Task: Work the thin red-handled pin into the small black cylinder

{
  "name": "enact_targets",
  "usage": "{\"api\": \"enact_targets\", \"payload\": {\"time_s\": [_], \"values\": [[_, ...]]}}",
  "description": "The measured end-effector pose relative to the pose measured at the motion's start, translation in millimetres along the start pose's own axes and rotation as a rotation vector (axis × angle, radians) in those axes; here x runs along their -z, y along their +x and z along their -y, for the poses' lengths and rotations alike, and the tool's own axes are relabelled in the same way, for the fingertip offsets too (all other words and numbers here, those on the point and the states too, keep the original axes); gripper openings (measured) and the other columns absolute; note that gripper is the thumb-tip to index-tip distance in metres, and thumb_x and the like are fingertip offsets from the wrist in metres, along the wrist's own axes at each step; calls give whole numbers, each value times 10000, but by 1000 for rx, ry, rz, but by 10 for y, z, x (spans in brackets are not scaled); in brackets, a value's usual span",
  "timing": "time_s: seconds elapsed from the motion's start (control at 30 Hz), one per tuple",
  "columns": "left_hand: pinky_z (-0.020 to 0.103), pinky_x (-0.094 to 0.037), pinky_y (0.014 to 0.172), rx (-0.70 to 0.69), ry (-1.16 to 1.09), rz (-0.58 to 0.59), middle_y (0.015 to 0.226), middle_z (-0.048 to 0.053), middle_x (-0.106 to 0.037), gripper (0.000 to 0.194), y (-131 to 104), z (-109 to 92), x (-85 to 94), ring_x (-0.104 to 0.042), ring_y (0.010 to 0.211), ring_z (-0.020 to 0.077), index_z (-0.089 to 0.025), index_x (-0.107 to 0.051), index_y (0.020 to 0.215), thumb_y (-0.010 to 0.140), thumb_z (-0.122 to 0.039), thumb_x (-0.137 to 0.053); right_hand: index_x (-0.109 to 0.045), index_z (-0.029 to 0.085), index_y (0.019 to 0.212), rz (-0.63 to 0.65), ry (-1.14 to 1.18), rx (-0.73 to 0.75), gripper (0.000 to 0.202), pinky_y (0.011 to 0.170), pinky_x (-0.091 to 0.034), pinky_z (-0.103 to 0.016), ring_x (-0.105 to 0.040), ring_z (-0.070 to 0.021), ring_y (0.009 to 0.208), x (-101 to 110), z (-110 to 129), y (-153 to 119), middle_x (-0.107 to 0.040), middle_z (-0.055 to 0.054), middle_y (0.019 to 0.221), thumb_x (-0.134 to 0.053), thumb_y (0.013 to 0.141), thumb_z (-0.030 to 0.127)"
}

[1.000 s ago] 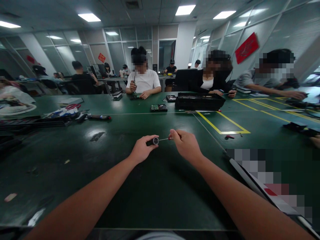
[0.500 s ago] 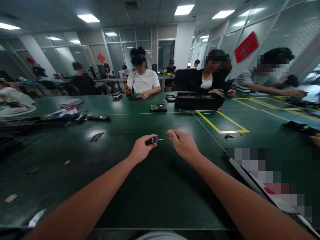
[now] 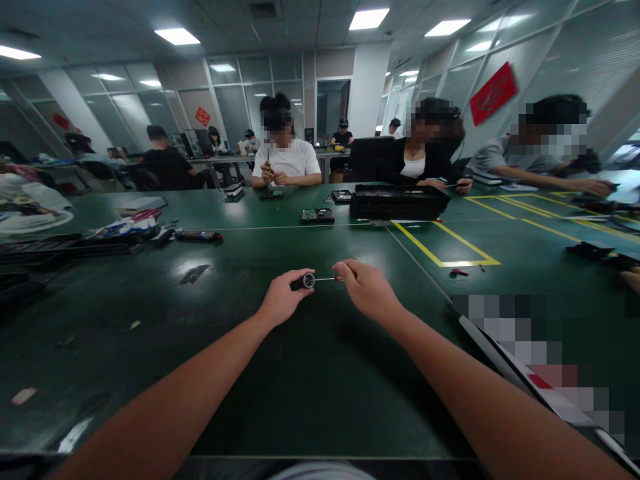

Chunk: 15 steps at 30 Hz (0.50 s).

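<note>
Over the middle of the green table, my left hand (image 3: 283,300) is closed around a small black cylindrical part (image 3: 308,281) with a pale ring-shaped end turned toward me. My right hand (image 3: 369,285) pinches the red handle of a thin screwdriver (image 3: 327,279), most of the handle being hidden by the fingers. The metal shaft lies level and points left, its tip reaching the side of the black part. Whether the tip sits in a screw is too small to tell.
Beyond my hands lie a circuit-board drive (image 3: 317,215) and a long black tray (image 3: 400,202). A dark pen-like tool (image 3: 199,237) and red-handled scissors (image 3: 146,215) are at left. A small red piece (image 3: 459,273) lies near yellow tape. Several people sit around the table.
My hands, the screwdriver and the black part stay almost in place. Across the table, the person in white has brought both hands together, lifting one off the board.
</note>
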<state>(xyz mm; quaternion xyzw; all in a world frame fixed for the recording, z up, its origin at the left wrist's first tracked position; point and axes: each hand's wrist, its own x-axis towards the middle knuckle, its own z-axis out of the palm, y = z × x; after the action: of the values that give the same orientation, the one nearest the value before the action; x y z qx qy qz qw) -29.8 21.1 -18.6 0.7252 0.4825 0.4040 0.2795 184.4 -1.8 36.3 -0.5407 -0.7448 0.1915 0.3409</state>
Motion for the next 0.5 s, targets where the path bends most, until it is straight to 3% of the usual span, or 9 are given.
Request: {"api": "enact_targets", "payload": {"time_s": [0.1,0.23,0.37,0.5], "values": [[437,-424,1105,4,6,7,1207,46,-709,423,2,-13,3,-627,1165,236,-258,-711,1197,794,-131,-745,-664,207,1115,-9,23,24,273,622,-401,-315,-606,-179,682,-1,2,-5,-717,-47,843,-448,988,313],[442,-421,1108,33,19,-12,1208,49,-709,430,9,-33,12,-626,1168,240,-255,-711,1199,792,-117,-737,-567,193,1246,15,96,66,325,634,-431,-305,-610,-181,698,-17,6,-38,-673,-26,820,-520,944,303],[437,-421,1105,29,4,-19,1196,51,-714,428,13,-15,9,-631,1159,238,-249,-714,1195,789,-118,-744,-629,206,1107,33,84,1,290,649,-418,-316,-630,-195,730,-22,-8,-14,-694,-43,840,-462,987,410],[434,-421,1102,14,1,-16,1192,44,-714,426,11,2,1,-631,1154,229,-256,-713,1196,795,-116,-741,-603,206,1119,11,85,-12,257,672,-412,-323,-630,-194,745,-13,-3,-5,-701,-42,860,-407,996,319]]}}
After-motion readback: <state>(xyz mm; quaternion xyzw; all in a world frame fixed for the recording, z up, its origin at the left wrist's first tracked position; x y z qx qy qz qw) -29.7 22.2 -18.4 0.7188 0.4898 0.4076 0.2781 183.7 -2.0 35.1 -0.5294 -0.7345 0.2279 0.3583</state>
